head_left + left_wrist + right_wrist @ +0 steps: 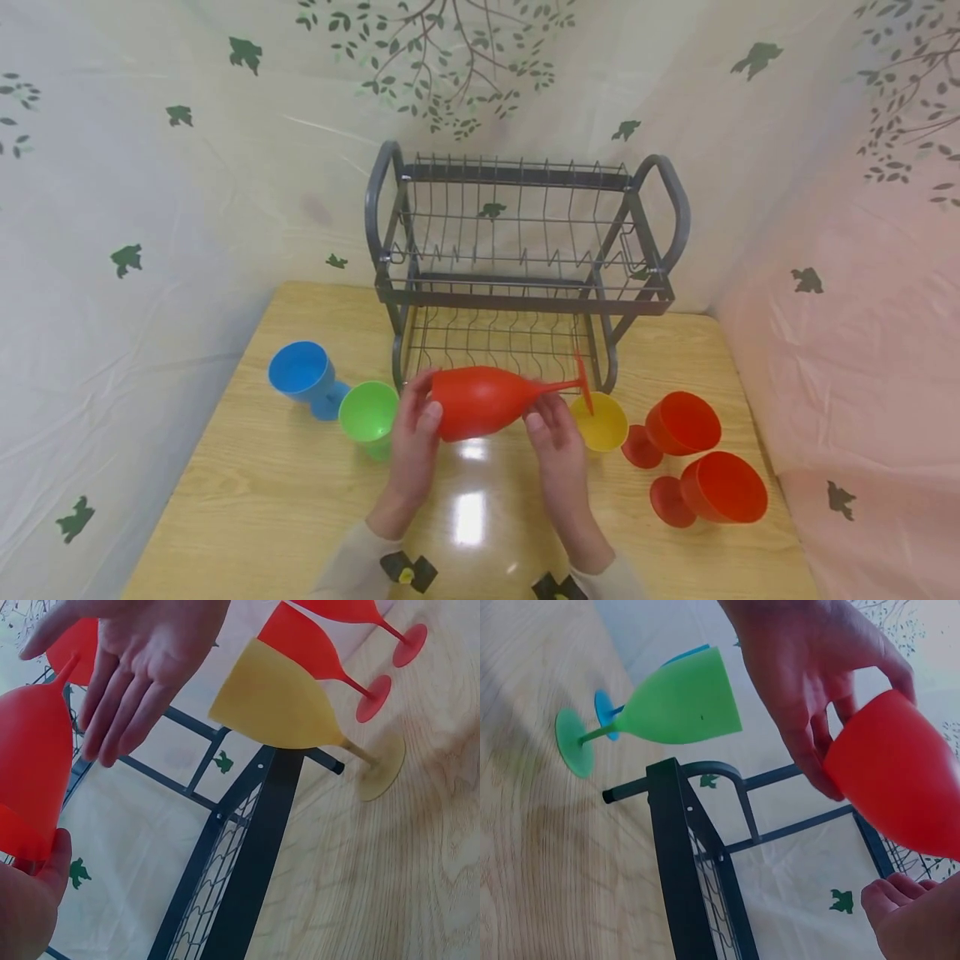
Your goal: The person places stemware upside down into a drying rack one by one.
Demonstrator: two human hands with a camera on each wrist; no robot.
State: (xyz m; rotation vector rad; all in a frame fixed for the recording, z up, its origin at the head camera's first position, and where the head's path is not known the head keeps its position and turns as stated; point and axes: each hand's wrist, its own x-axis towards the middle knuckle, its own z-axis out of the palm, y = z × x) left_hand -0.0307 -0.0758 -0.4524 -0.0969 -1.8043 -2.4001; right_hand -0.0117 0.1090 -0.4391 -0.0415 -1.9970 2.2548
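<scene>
Left hand [412, 443] grips the sideways red goblet [483, 402] near its rim — right hand [558, 454], fingers uncurled, beside its stem.

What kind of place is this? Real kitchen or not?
Probably a staged tabletop setup, not a working kitchen: leaf-printed sheeting surrounds the back and both sides of a wood-grain table, and a two-tier dish rack stands there with no sink in view.
</scene>
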